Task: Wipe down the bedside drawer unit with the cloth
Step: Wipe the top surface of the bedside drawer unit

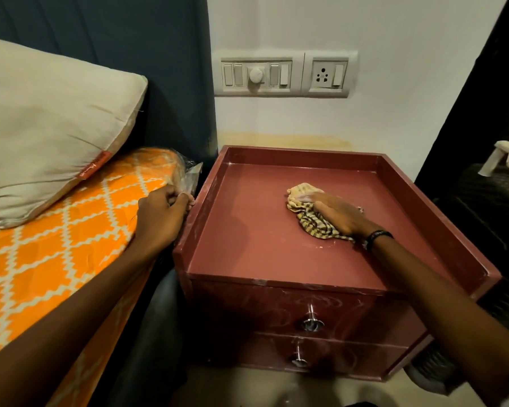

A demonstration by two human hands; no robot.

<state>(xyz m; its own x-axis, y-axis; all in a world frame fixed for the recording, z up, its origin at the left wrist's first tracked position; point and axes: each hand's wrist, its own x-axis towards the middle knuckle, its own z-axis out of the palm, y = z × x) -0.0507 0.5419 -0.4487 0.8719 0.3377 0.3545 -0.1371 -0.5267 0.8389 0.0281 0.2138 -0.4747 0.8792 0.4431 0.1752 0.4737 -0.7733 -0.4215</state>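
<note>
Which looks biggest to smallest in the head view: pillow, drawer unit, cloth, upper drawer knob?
1. Drawer unit and pillow: too alike in apparent size to rank.
2. Cloth, under the right hand.
3. Upper drawer knob.

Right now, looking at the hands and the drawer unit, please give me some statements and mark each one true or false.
1. The right hand presses the cloth on the top of the drawer unit. True.
2. The left hand lies flat on the pillow. False: its fingers are curled at the unit's left rim, beside the mattress.
3. The top drawer stands open. False: both drawers are closed.
4. A switch panel is on the wall above the unit. True.
</note>
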